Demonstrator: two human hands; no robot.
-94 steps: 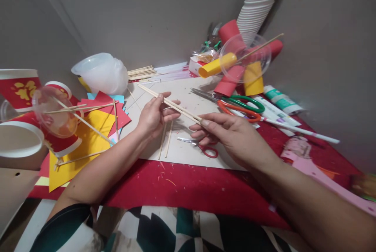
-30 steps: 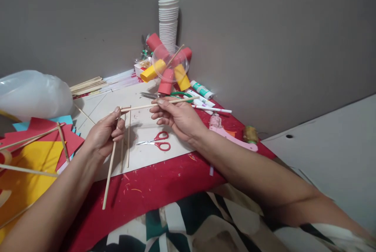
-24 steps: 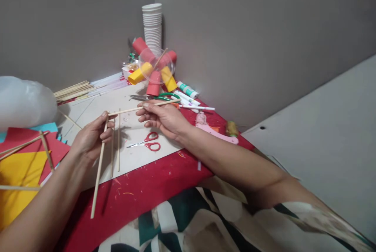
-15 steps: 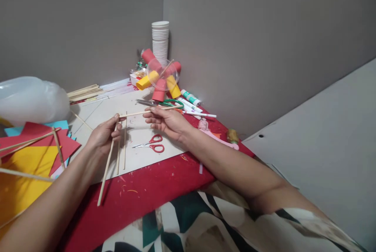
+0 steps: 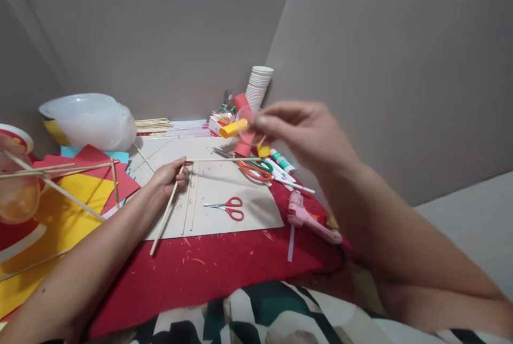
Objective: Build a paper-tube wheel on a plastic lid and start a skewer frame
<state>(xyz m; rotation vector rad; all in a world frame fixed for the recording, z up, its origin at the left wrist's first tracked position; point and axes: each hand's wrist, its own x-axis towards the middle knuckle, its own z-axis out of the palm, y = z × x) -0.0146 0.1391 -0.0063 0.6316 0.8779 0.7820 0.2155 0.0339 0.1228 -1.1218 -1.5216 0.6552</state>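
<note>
My left hand is closed on two thin wooden sticks joined at its fingertips. One stick slants down towards the table's front edge. The other stick runs level to the right, just above the white board. My right hand is lifted off the table, close to the camera and blurred, with its fingers drawn together and pointing left. Nothing shows in it. Two more loose sticks lie on the board beside my left hand.
Small red scissors lie on the board. A pink glue gun, larger scissors, a glue tube, red and yellow paper rolls and stacked paper cups sit right and back. Coloured paper and a plastic tub are left.
My right hand has let go of the level stick and risen towards the camera. My left hand keeps both sticks. The view has swung left and pulled back.
</note>
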